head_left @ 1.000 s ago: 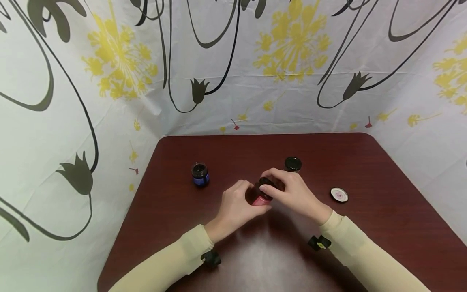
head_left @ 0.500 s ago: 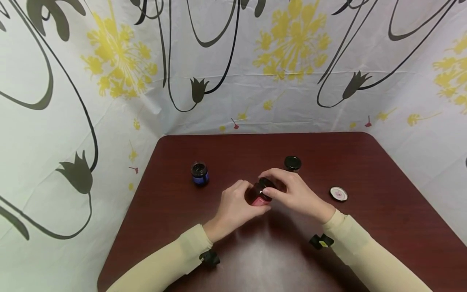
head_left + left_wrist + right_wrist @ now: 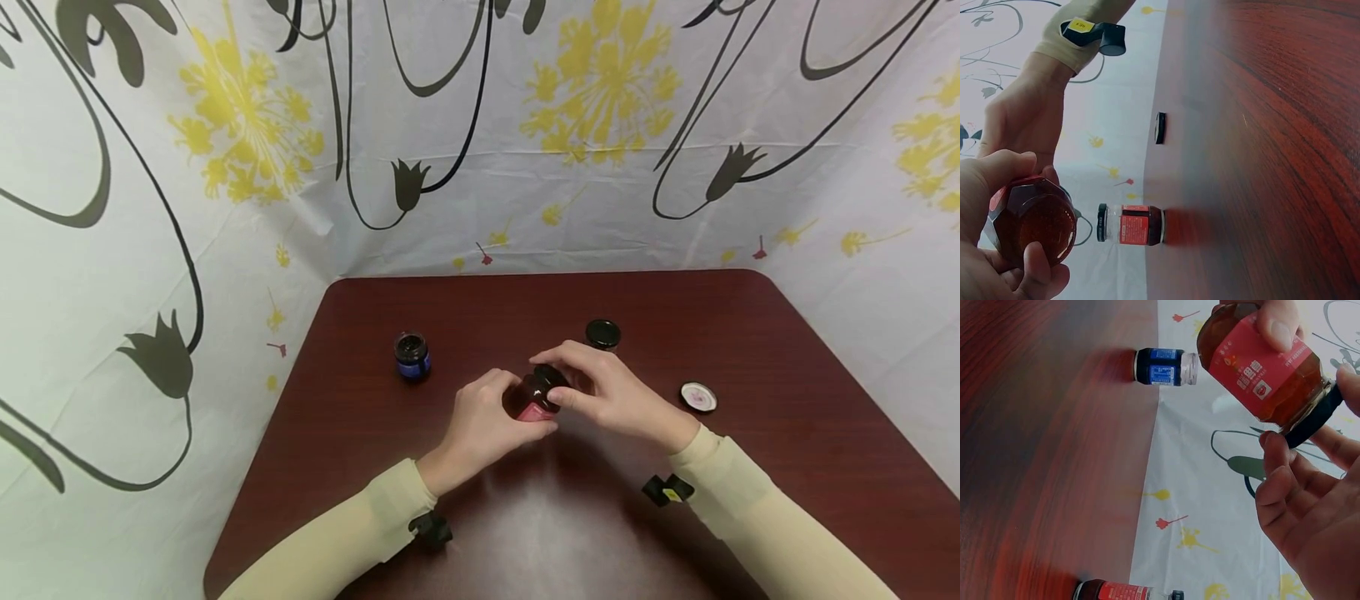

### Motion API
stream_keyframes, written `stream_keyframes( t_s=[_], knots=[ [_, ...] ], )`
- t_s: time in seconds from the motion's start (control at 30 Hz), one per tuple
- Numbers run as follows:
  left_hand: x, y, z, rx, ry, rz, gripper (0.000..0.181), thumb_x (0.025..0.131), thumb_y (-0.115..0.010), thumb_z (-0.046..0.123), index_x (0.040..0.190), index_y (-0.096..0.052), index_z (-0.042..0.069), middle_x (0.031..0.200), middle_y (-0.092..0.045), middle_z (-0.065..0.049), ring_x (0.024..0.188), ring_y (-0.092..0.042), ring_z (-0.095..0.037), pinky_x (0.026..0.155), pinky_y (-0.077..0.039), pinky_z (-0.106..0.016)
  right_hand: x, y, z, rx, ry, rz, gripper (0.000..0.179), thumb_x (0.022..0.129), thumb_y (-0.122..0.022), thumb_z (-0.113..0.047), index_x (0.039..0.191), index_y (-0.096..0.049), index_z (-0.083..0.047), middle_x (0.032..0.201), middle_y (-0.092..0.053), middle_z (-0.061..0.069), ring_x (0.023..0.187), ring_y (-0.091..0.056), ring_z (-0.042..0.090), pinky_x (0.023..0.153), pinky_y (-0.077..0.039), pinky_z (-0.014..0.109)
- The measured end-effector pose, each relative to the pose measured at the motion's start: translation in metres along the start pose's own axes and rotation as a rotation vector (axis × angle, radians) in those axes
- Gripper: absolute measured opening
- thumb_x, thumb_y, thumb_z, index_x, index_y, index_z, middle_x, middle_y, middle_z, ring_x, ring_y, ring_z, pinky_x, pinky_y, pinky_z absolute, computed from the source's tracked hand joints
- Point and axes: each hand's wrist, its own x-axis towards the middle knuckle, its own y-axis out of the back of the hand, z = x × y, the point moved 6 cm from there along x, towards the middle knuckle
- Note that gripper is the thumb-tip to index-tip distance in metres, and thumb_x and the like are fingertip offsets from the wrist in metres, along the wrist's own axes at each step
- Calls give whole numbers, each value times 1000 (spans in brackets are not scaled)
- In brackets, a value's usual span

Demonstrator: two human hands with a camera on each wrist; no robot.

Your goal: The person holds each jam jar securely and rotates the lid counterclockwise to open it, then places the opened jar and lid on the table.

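Note:
My left hand (image 3: 480, 429) grips a faceted glass jar (image 3: 1241, 365) with a red label and amber-brown contents. The jar is tilted above the table, its mouth toward my right hand (image 3: 611, 396). The thumb and fingers of that hand pinch the rim of a black lid (image 3: 1315, 417), which sits at the jar's mouth. How tightly the lid sits cannot be told. In the left wrist view the base of the held jar (image 3: 1044, 228) faces the camera, hiding the lid.
Back left on the table (image 3: 465, 308) stands an open jar (image 3: 412, 358) with a blue label. Behind my right hand is a red-labelled jar (image 3: 1135, 225) with a black lid. A loose lid (image 3: 698, 397) lies white inside up to the right.
My right hand has turned slightly on the lid, its thumb shifting right and its wrist moving a little outward. The left hand and the jar stay nearly still.

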Motion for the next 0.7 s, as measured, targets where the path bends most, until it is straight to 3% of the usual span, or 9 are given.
stream_keyframes(
  t_s=[0.4,0.57,0.7],
  knots=[
    [0,-1,-2,-23,12,-50,51,68,-88,57,96,-67,19,89,-60,13,76,-54,-4,62,-47,-20,-2,3,-3,-3,17,-55,52,90,-77,-23,137,-58,-32,101,-57,-11,80,-53,8,65,-48,32],
    [-2,-3,-4,-26,12,-58,50,68,-88,56,96,-67,20,90,-59,14,76,-55,-3,62,-47,-19,-4,4,-2,-7,8,-73,55,89,-78,-23,139,-57,-34,105,-59,-12,83,-55,13,69,-48,31],
    [-2,-3,-5,-17,7,-50,49,69,-88,56,96,-66,21,91,-59,15,77,-54,-2,63,-47,-20,-5,4,0,-14,-15,-84,55,90,-77,-26,140,-56,-36,111,-60,-16,86,-56,9,72,-49,32]
  ],
)
